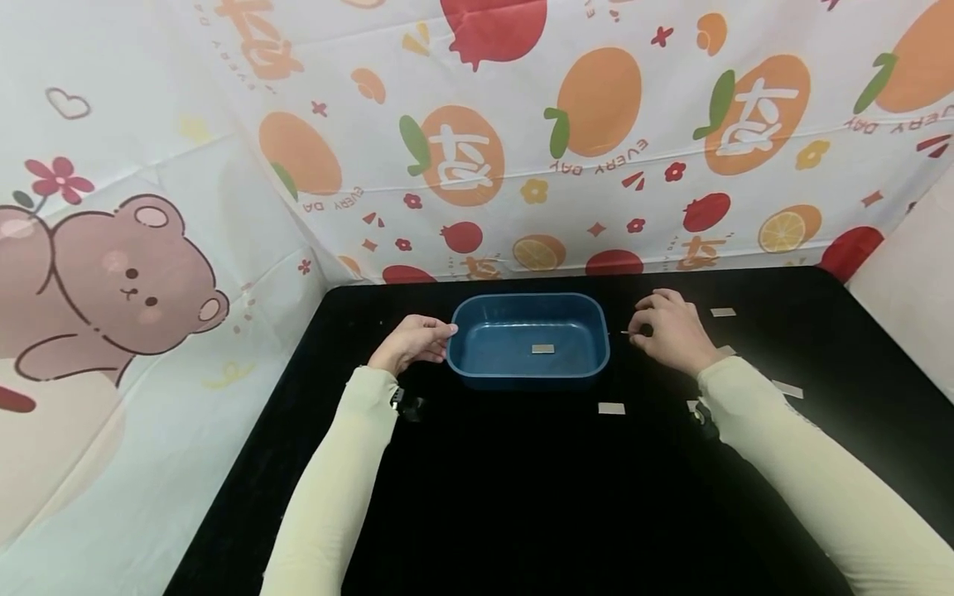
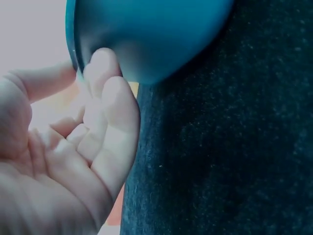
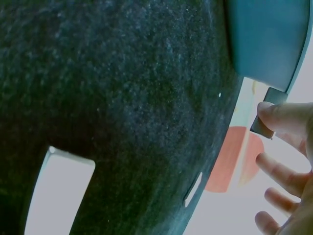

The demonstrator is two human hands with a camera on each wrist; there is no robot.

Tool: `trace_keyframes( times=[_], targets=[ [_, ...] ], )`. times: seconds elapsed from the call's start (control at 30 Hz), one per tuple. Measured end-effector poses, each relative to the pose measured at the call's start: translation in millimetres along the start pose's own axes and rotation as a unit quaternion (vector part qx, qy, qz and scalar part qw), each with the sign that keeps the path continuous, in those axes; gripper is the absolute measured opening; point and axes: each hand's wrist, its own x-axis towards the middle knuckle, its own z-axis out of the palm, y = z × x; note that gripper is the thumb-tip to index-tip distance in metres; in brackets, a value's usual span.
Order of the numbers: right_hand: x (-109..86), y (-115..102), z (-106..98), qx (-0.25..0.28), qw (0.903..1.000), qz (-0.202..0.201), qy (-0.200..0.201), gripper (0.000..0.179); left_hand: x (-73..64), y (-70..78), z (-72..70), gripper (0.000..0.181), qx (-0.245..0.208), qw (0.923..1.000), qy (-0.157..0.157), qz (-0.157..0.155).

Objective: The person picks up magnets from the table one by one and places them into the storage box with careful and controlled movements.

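A blue rectangular basin [image 1: 531, 382] stands on the black table, with a small flat rectangular piece [image 1: 542, 348] lying inside. At its left end my left hand [image 1: 412, 341] pinches the rim between thumb and fingers; the left wrist view shows the fingertips against the basin's outer wall [image 2: 161, 39]. Just right of the basin, my right hand [image 1: 673, 331] pinches another small flat piece [image 3: 274, 96] between thumb and index finger, the other fingers loosely bent. In the head view that piece appears edge-on as a thin sliver.
More flat pieces lie on the black table [image 1: 477, 497]: one in front of the basin's right corner [image 1: 611, 408], one at the back right [image 1: 722, 312], and several near the right forearm [image 1: 787, 389]. A fruit-print cloth [image 1: 537, 232] hangs behind the table.
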Motion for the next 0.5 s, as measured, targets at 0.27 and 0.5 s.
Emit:
trace_keyframes(
  times=[0.27, 0.5],
  targets=[
    [-1.3, 4.5, -0.2, -0.007, 0.9999, 0.007, -0.002, 0.005, 0.2, 1.5, -0.4, 0.032, 0.008, 1.0000, 0.001, -0.001],
    [0.1, 0.7, -0.8, 0.004, 0.9999, 0.010, -0.007, 0.007, 1.5, 6.0, 2.5, 0.028, -0.013, 0.9996, 0.000, -0.024]
  ],
)
